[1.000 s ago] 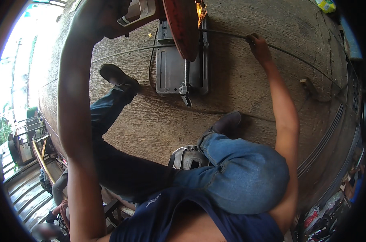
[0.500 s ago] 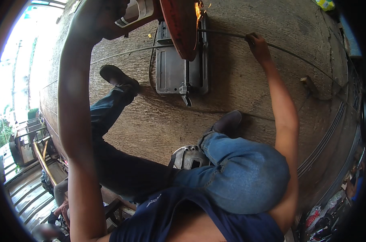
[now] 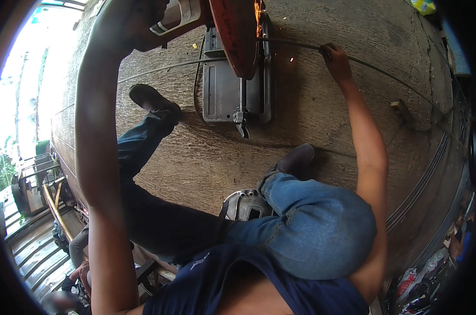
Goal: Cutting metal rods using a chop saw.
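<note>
rod (image 3: pixel 295 43) gripped by right hand (image 3: pixel 336 59), right of red blade guard (image 3: pixel 231 39), long axis left-right; saw handle (image 3: pixel 187 19) apparently held by left hand (image 3: pixel 137 25), view dim.

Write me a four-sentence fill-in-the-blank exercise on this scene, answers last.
The left grip holds a power saw with a blade guard coloured ____.
The ____ grip holds a thin rod.
Glowing orange ____ fly beside the blade guard.
The person's jeans are coloured ____.
Missing words: red; right; sparks; blue.
</note>
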{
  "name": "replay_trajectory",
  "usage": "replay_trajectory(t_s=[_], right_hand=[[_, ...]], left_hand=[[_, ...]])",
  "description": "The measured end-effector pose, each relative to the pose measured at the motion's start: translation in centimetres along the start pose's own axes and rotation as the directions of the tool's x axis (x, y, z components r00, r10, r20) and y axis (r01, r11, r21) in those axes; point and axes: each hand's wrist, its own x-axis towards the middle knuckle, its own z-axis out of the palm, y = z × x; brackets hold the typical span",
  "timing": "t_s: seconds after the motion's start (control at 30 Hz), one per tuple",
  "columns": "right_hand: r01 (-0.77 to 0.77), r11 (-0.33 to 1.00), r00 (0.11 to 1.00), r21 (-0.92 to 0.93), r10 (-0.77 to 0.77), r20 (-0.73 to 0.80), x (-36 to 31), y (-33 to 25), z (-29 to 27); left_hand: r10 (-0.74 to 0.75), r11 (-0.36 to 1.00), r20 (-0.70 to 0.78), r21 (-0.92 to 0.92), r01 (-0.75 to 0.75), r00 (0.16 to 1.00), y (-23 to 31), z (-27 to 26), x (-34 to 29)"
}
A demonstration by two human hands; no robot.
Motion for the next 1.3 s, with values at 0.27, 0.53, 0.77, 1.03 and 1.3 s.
replay_trajectory(t_s=[0.27, 0.53, 0.77, 1.03, 1.3], right_hand=[[0.007, 1.0, 1.0, -0.023, -0.008, -0.019, 0.0, -0.1, 0.3], [-0.003, 1.0, 1.0, -0.016, 0.003, -0.012, 0.0, -0.1, 0.2], [-0.004, 1.0, 1.0, -0.013, 0.004, -0.015, 0.1, -0.3, 0.3], [-0.028, 1.0, 1.0, -0.006, 0.028, -0.001, 0.0, -0.4, 0.1], [-0.041, 0.999, 0.999, 0.008, 0.041, 0.013, 0.0, -0.4, 0.1]], left_hand=[[-0.066, 0.997, 0.022, -0.026, 0.067, 0.998, -0.2, 0.1, -0.1], [-0.09, 0.992, 0.043, -0.083, 0.094, 0.995, 1.2, -0.3, 0.2], [-0.348, 0.937, 0.108, -0.007, 0.351, 0.931, 1.8, -0.7, 0.3], [-0.156, 0.985, 0.054, -0.062, 0.159, 0.986, 1.4, -0.4, 0.1], [-0.168, 0.985, 0.032, -0.018, 0.169, 0.985, 2.0, -0.4, 0.4]])
